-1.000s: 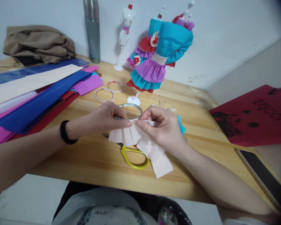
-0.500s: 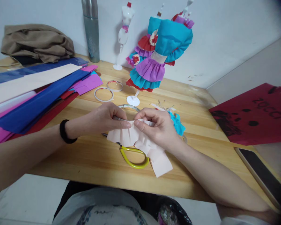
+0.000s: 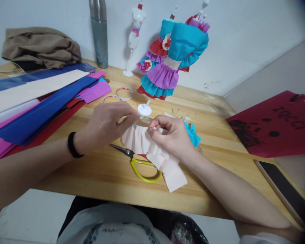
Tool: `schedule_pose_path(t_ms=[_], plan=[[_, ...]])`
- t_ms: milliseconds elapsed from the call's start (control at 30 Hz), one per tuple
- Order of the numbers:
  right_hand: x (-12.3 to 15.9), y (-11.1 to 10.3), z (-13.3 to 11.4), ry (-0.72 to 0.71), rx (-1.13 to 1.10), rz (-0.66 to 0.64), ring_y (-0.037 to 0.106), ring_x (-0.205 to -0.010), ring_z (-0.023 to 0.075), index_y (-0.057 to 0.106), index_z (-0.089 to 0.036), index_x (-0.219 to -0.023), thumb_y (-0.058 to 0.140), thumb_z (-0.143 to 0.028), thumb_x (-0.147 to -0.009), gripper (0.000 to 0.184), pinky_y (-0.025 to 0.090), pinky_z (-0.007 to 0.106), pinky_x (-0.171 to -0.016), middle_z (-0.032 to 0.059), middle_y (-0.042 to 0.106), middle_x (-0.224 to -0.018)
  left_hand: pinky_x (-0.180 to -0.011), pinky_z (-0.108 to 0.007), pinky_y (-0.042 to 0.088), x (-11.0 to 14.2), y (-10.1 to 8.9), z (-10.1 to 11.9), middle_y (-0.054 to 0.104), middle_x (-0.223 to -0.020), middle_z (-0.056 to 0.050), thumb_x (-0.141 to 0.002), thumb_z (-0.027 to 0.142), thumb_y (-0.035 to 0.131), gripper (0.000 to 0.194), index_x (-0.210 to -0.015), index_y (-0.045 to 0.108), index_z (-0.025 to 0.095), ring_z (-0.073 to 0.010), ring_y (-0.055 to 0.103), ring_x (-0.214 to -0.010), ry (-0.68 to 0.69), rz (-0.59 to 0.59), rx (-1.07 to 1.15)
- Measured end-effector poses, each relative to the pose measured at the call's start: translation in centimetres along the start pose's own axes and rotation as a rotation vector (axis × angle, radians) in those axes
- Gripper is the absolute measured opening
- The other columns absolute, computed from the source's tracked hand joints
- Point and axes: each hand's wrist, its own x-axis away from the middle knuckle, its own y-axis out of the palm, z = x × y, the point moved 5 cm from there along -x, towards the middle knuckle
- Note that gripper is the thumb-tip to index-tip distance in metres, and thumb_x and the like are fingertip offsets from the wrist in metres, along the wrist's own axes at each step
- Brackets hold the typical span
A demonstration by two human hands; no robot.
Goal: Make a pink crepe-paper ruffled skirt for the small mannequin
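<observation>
A pale pink strip of crepe paper (image 3: 136, 140), gathered into pleats along its top edge, hangs from my right hand (image 3: 171, 137). My right thumb and fingers pinch that edge, while the flat tail of the strip lies on the table. My left hand (image 3: 109, 123) is held just above the strip's left end, apart from it. Its thumb and forefinger come together at the tips, and whatever is between them is too small to make out. Scissors with yellow handles (image 3: 144, 179) lie below the paper, partly covered by it, blades pointing left.
Rolls of tape (image 3: 124, 93) and a doll stand in a ruffled blue and purple dress (image 3: 165, 73) are beyond my hands. Folded coloured paper (image 3: 45, 105) is piled at left. Blue scraps (image 3: 191, 134), a phone (image 3: 279, 189) and a red bag (image 3: 274, 125) are at right.
My left hand has let go of the pleated edge and moved up and left. The strip's left end and the scissor blades now show. My right hand has stayed nearly in place.
</observation>
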Motion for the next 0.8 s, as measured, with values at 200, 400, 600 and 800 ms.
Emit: schedule_pose_path(t_ms=[200, 400, 600, 800], plan=[[0.5, 0.3, -0.4, -0.045, 0.063, 0.055, 0.037, -0.047, 0.0080, 0.058, -0.017, -0.064, 0.055, -0.021, -0.072, 0.009, 0.029, 0.022, -0.047, -0.0053, 0.043, -0.050, -0.056, -0.027, 0.033, 1.1, 1.4, 1.8, 0.066, -0.078, -0.003, -0.098, 0.040, 0.038, 0.039, -0.084, 0.068, 0.019, -0.0144, 0.056, -0.065, 0.058, -0.139, -0.083], [0.4, 0.7, 0.1, -0.046, -0.035, -0.012, 0.039, -0.049, 0.0084, 0.065, -0.017, -0.077, 0.059, -0.026, -0.078, 0.011, 0.031, 0.023, -0.049, -0.0052, 0.044, -0.053, -0.052, -0.026, 0.022, 0.8, 1.8, 0.9, 0.044, -0.050, 0.003, -0.092, 0.034, 0.052, 0.040, -0.057, 0.053, 0.015, -0.0087, 0.035, -0.049, -0.090, -0.216, 0.025], [0.6, 1.2, 0.7, -0.071, -0.100, -0.037, 0.050, -0.059, 0.0112, 0.066, -0.017, -0.098, 0.063, -0.024, -0.077, 0.022, 0.040, 0.026, -0.057, -0.0008, 0.058, -0.070, -0.054, -0.028, 0.019, 0.9, 1.6, 1.3, 0.060, -0.062, -0.003, -0.095, 0.033, 0.046, 0.035, -0.071, 0.064, 0.015, -0.0127, 0.045, -0.056, -0.042, -0.230, -0.236], [0.7, 0.8, 0.2, -0.033, -0.069, 0.016, 0.047, -0.054, 0.0107, 0.059, -0.019, -0.110, 0.064, -0.019, -0.076, 0.035, 0.036, 0.025, -0.051, -0.0043, 0.055, -0.064, -0.055, -0.031, 0.019, 1.3, 1.1, 2.0, 0.058, -0.063, -0.005, -0.096, 0.027, 0.044, 0.035, -0.069, 0.062, 0.016, -0.0161, 0.046, -0.058, 0.107, -0.109, -0.487]])
